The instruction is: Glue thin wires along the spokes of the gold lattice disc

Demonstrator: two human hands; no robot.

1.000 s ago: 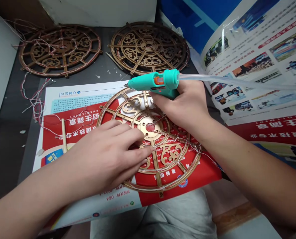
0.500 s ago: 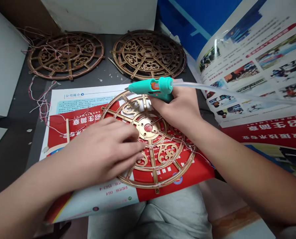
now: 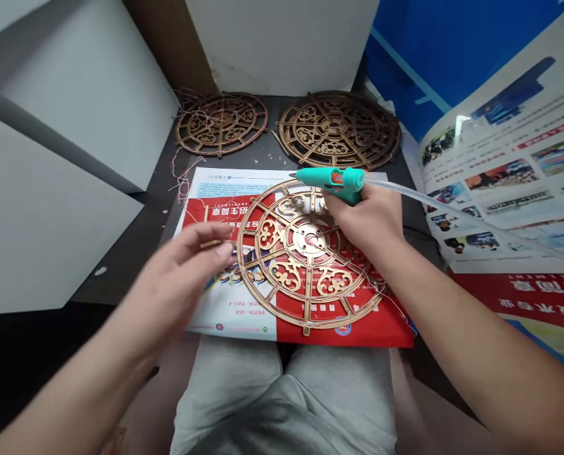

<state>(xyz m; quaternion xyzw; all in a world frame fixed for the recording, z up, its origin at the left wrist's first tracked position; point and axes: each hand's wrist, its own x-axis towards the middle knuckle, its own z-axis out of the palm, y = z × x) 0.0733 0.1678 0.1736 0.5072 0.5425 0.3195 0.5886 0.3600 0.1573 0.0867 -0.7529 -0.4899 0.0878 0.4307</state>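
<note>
My right hand (image 3: 371, 212) is wrapped round a teal hot glue gun (image 3: 326, 178), whose dark nozzle points left over the far rim of a gold openwork disc (image 3: 307, 287). A long clear glue stick (image 3: 419, 193) trails out of the gun's back to the right. The disc lies flat, with scrollwork panels and thin pink and white wires (image 3: 371, 278) along its rings. Just left of its rim is my left hand (image 3: 184, 262), thumb and fingers loosely curved and apart, with nothing visible in it. Part of the disc's right side is hidden by my right hand and forearm.
Printed red and white leaflets (image 3: 291, 338) lie under the disc. Two similar discs, one on the left (image 3: 221, 142) and one on the right (image 3: 333, 148), rest at the back. Loose wires (image 3: 183, 183) lie at left. A curled brochure (image 3: 499, 259) stands at right, white boxes (image 3: 87, 126) at left.
My left hand has come off the disc, moved left and opened. My right hand still holds the glue gun over the far rim. The camera view has shifted.
</note>
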